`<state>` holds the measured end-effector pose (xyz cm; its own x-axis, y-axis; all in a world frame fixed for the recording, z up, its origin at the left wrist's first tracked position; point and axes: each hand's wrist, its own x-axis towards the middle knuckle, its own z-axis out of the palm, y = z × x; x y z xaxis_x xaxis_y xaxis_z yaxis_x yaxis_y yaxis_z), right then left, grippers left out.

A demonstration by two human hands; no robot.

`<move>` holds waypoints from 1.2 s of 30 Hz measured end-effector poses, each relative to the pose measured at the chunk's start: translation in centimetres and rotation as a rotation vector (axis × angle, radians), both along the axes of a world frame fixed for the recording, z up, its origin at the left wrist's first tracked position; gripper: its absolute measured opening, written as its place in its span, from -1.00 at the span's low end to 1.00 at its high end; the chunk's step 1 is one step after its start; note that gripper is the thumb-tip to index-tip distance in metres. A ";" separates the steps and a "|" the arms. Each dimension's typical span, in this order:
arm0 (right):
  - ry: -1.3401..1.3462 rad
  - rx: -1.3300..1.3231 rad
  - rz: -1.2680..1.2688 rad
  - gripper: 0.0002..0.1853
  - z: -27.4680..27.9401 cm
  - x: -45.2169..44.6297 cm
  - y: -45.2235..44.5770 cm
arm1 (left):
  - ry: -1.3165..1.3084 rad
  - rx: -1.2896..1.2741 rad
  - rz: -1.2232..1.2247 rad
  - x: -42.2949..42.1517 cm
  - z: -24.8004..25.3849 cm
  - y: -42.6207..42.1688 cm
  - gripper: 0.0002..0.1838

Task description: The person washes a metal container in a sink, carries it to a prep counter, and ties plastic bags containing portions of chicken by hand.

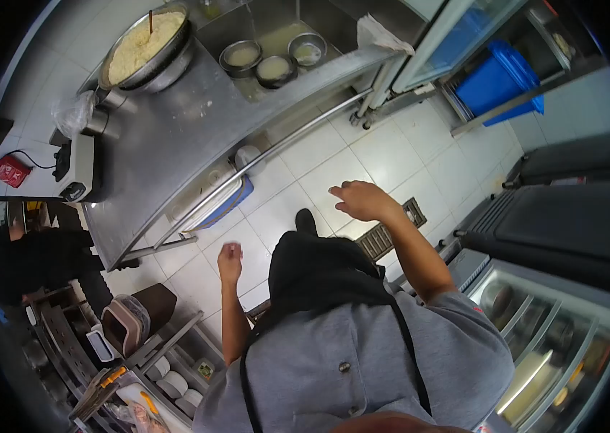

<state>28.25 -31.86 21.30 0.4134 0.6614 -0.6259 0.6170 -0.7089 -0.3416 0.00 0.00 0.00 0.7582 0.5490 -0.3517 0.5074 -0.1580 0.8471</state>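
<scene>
My right hand (362,200) hangs in the air over the tiled floor, fingers loosely stretched and apart, with nothing in it. Lower on the left, my left hand (230,261) is also in the air; its fingertips are blurred, so their closure is unclear. Neither hand touches anything. Beyond them runs a steel counter (175,141). On it a large metal bowl (111,76) holds a pale, crumbly mass (142,47) with a brown stick upright in it. Three metal bowls, one of them a front bowl (276,70), sit in the sink basin (211,35).
A floor drain grate (391,229) lies under my right forearm. Right are a dark appliance (550,231) and a glass-topped case (536,339). A blue bin (496,83) stands at upper right. A person in dark clothes (38,263) bends at left, near a brown bin (153,307).
</scene>
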 end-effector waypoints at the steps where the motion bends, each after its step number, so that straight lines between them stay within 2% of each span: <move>1: 0.024 0.084 -0.019 -0.46 -0.4 -0.1 -1.4 | -0.033 -0.013 -0.003 1.0 2.0 -2.0 -0.73; 2: 0.043 0.171 -0.040 -0.48 -1.0 0.0 -2.5 | -0.074 -0.029 0.002 2.1 4.3 -4.0 -0.76; 3: -0.012 0.269 -0.019 -0.48 -0.7 12.5 4.2 | -0.133 0.068 0.012 15.9 8.8 3.4 -0.76; 5: -0.062 0.377 0.030 -0.48 -2.5 19.5 5.1 | -0.302 0.040 -0.001 22.9 11.3 2.9 -0.78; 8: -0.114 0.520 0.081 -0.46 -6.3 32.4 9.1 | -0.289 0.146 -0.014 32.2 14.8 2.7 -0.77; 10: -0.201 0.505 0.106 -0.44 -6.2 41.2 14.5 | -0.269 0.221 -0.003 37.4 15.3 3.0 -0.76; 12: -0.297 0.643 0.111 -0.41 -7.3 50.5 20.6 | -0.251 0.350 -0.034 42.5 16.0 3.2 -0.77; 13: -0.235 0.592 0.036 -0.41 -7.2 55.3 24.5 | -0.229 0.344 0.011 45.0 15.7 3.6 -0.77; 14: -0.343 0.601 0.022 -0.41 -6.6 59.4 28.2 | -0.190 0.382 -0.048 47.6 15.2 4.3 -0.76; 15: -0.488 0.552 0.109 -0.37 -5.0 62.9 32.0 | -0.143 0.408 -0.110 49.6 14.7 4.7 -0.75; 18: -0.572 0.609 0.085 -0.33 -5.8 72.2 41.2 | -0.035 0.452 -0.138 56.0 11.6 6.7 -0.73; 20: -0.788 0.666 0.136 -0.31 -6.9 74.5 44.1 | 0.040 0.386 -0.046 60.0 10.7 6.9 -0.70; 22: -0.680 0.583 0.105 -0.32 -9.0 74.1 45.0 | 0.099 0.328 0.024 63.0 8.2 8.4 -0.67; 24: -0.597 0.484 0.051 -0.33 -10.6 74.2 45.4 | 0.209 0.467 -0.039 65.9 4.2 10.4 -0.58; 25: -0.608 0.330 0.104 -0.32 -11.2 74.1 45.4 | 0.208 0.451 -0.043 67.7 3.4 11.7 -0.58; 26: -0.613 0.170 0.155 -0.31 -12.1 74.1 44.9 | 0.282 0.545 -0.046 69.5 2.5 12.7 -0.54; 27: -0.609 0.145 0.150 -0.31 -12.8 74.0 44.1 | 0.355 0.641 -0.056 70.8 1.5 13.3 -0.49; 29: -0.571 0.163 0.254 -0.39 -12.1 74.5 43.7 | 0.417 0.645 -0.072 74.1 0.0 14.5 -0.52; 31: -0.355 0.302 0.222 -0.49 -11.0 73.4 44.2 | 0.478 0.660 -0.073 76.5 -1.3 15.1 -0.55; 32: -0.370 0.301 0.221 -0.49 -11.1 73.0 45.2 | 0.502 0.707 -0.112 77.7 -2.4 15.5 -0.53; 34: 0.223 0.650 0.035 -0.59 -13.0 71.0 45.9 | 0.524 0.737 -0.171 79.2 -5.6 15.0 -0.51; 35: 0.519 0.822 -0.068 -0.64 -13.4 70.4 46.1 | 0.580 0.647 -0.178 80.3 -7.5 15.8 -0.59; 36: 0.510 0.822 -0.084 -0.64 -12.3 69.4 46.2 | 0.607 0.603 -0.194 81.1 -8.2 16.4 -0.62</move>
